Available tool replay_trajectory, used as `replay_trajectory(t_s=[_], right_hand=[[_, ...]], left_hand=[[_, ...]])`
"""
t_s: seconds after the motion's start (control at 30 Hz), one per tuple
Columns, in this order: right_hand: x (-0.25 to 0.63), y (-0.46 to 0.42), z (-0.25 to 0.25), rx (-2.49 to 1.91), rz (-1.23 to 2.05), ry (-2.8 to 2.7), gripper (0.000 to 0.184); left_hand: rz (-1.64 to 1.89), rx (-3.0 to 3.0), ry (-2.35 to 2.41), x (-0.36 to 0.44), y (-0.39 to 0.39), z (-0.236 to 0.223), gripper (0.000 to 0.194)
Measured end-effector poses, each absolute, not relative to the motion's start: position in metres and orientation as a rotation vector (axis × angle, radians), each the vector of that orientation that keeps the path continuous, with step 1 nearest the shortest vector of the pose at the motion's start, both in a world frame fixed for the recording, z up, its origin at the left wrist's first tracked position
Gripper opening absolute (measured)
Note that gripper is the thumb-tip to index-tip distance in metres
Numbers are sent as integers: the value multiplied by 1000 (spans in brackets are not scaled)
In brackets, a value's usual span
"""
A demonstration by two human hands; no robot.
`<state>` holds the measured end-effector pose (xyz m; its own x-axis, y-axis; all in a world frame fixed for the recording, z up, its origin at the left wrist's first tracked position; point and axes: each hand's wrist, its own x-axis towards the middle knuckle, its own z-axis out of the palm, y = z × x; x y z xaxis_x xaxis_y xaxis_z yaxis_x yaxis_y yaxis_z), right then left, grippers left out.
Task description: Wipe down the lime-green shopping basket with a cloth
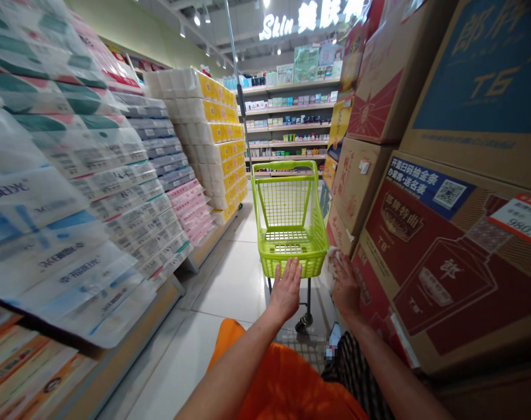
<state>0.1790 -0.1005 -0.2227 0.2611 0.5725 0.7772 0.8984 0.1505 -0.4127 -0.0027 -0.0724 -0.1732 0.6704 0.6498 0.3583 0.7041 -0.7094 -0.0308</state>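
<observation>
A lime-green shopping cart (pixel 311 238) stands in the aisle in front of me, its basket bare inside. Against the near end of the basket lies my left hand (pixel 286 287), fingers stretched out and holding nothing. My right hand (pixel 346 287) is just right of the basket, closed on a crumpled whitish cloth (pixel 333 259). The cloth is close to the cart's near right corner; whether it touches the corner I cannot tell. One dark caster wheel (pixel 304 322) shows beneath the basket.
Stacked cartons (pixel 440 262) rise close along my right side. Packs of tissue paper (pixel 112 192) are piled on low shelving at the left, with yellow-and-white packs (pixel 208 134) beyond. Shelves of small products (pixel 287 111) close off the far end. Pale floor tiles (pixel 204 309) run between.
</observation>
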Motion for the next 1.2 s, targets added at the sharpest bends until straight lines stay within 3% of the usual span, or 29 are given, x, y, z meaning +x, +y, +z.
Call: replay_trajectory(t_s=[0.23, 0.43, 0.63, 0.87, 1.03, 1.2], right_hand=[[175, -104, -250, -1559, -241, -1589, 63], [175, -93, -214, -1528, -375, -1408, 57], [160, -101, -242, -1523, -302, -1536, 60], [170, -92, -215, -1544, -374, -1395, 60], [167, -100, -244, -1535, -276, -1545, 64], [173, -98, -215, -1545, -362, -1392, 58]], left_hand=[[-516, -2726, -1073, 0, -75, -173, 73], [-512, -2717, -1120, -2, -71, -171, 72], [-520, -2725, -1082, -2, -74, -171, 70], [-534, -2710, -1107, 0, -72, -172, 69], [-497, -2712, -1088, -4, -71, -177, 71], [-472, -2683, -1154, -11, -67, -179, 73]])
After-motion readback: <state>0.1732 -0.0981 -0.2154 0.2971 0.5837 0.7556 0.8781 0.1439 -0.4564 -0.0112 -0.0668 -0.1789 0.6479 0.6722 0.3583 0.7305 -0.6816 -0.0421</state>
